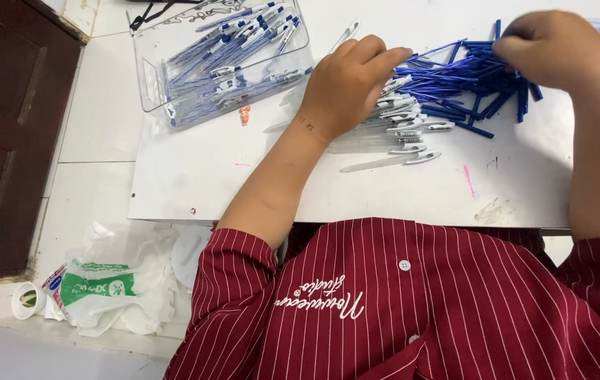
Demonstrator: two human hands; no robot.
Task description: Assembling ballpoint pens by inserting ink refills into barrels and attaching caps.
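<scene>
On the white table (194, 176) two heaps of pen parts lie side by side toward one o'clock. The heap of blue refills (465, 88) is a loose tangle of thin, glossy blue sticks crossing at many angles, some poking out toward the table's far edge. Touching it at its nine o'clock side is a heap of clear pen barrels (402, 130): see-through tubes with white clips and small dark print, lying roughly parallel, with two or three strays pointing toward six o'clock.

The left hand (349, 84) rests knuckles up where the two heaps meet, its fingers curled together with the tips down among the barrels and refills; whether it pinches one cannot be told from above. The right hand (553, 49) sits at the three o'clock end of the blue refills, fingers bunched on the top of the pile, blurred, so its grip cannot be told either.

At eleven o'clock stands a clear plastic tray (152, 77) holding assembled pens (236, 49), clear-bodied with blue cores and blue caps, lying mostly one way. Just at its five o'clock corner a small red bit (244, 115) lies on the table. Down at seven o'clock, on the tiled floor (96, 119), lie a crumpled plastic bag (113, 285) and a small white cup (27, 299).
</scene>
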